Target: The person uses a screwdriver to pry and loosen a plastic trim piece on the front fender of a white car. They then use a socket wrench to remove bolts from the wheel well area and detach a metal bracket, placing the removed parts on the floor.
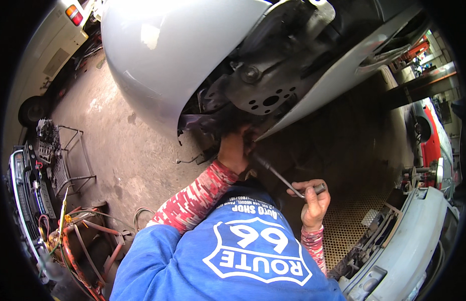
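Note:
A silver car (163, 55) is raised with its wheel off, and the bare wheel hub (265, 98) with its bolt holes shows in the arch. My left hand (234, 150), in a red patterned sleeve, reaches up under the hub into the dark underside, where its fingers are partly hidden. My right hand (313, 203) grips the handle of a long metal wrench (285, 181). The wrench shaft slants up and left to a spot beside my left hand. I cannot tell what the left hand holds there.
A white vehicle (52, 35) stands at the upper left. A metal frame rack (72, 155) with engine parts, plus orange hoses (72, 241), lies at the left. A detached grey bumper (408, 241) and perforated mesh (351, 220) sit at the lower right, with a red car (432, 140) beyond.

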A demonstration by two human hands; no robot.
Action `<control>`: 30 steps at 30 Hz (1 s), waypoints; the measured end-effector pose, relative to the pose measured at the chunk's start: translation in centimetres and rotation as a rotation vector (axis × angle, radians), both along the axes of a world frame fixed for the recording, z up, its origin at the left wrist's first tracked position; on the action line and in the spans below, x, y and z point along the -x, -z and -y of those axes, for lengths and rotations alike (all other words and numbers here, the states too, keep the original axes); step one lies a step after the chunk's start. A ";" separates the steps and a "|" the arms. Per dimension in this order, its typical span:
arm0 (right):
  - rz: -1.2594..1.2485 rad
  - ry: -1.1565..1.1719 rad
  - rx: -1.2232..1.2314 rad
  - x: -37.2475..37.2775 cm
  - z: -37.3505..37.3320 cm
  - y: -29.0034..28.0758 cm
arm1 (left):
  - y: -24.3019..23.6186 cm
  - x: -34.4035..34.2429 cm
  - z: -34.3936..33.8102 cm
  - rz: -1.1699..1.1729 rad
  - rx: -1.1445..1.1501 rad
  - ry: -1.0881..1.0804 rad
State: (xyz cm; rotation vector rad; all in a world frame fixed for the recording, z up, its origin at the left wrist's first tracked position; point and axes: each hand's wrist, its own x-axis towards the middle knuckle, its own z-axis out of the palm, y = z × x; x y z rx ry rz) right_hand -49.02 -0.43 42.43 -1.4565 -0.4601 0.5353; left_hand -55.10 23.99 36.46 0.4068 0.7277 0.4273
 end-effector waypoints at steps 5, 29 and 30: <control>0.017 0.032 0.155 -0.8 0.4 0.0 | -0.5 1.1 -0.4 0.006 -0.365 0.198; -0.857 -0.239 -0.642 -2.2 -4.0 1.5 | -1.7 3.0 1.2 0.137 -0.242 0.823; -0.889 -0.273 -0.679 -2.1 -3.8 1.6 | -1.6 2.4 0.9 0.156 -0.144 0.810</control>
